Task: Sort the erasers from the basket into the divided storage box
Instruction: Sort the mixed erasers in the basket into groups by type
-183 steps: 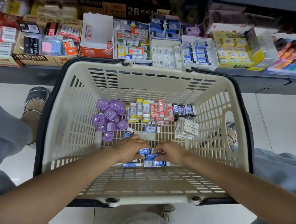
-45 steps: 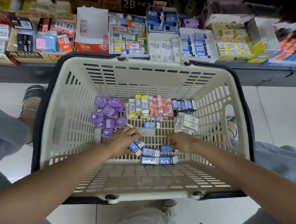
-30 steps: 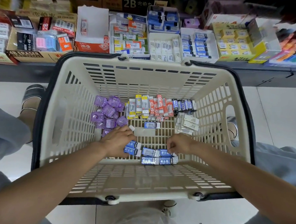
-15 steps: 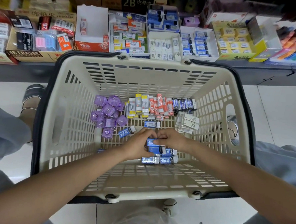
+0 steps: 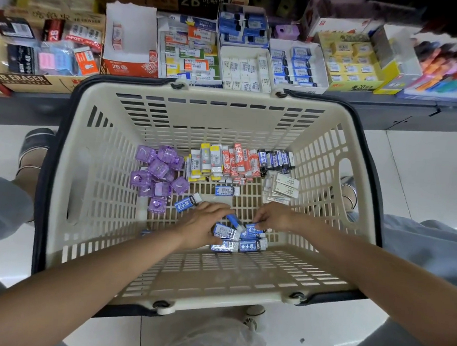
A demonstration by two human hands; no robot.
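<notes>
Left hand (image 5: 206, 226) was seen low in the basket (image 5: 172, 111), near its near wall, fingers curled over a heap of blue erasers (image 5: 238, 238); one blue eraser (image 5: 234, 220) was pinched at the fingertips, tilted on end. Right hand (image 5: 275, 217) was placed just beside it, fingers bent down and pinching another blue-wrapped eraser (image 5: 253, 228) at the top of the same heap. Both forearms were brought in over the near rim of the basket.

Two more blue erasers were noted apart from the heap: one (image 5: 187, 203) just beyond the left knuckles, lying askew, and one (image 5: 227, 190) near the middle of the basket floor. Along the far edge of the floor, sorted rows were recorded: purple cubes (image 5: 158, 174) at the far left corner, then yellow-and-white erasers (image 5: 205, 163), red-and-white erasers (image 5: 240, 163), and dark blue erasers (image 5: 275, 159) toward the far right corner. White erasers (image 5: 282, 187) were stacked just in front of the dark blue row, close to the right hand.

Beyond the basket's far rim, a shelf (image 5: 384, 101) of open cardboard boxes was noted; a divided box (image 5: 188, 57) held mixed wrapped erasers, beside a white box (image 5: 244, 68) of white erasers. A shoe (image 5: 34, 146) was seen on the pale floor left of the basket.
</notes>
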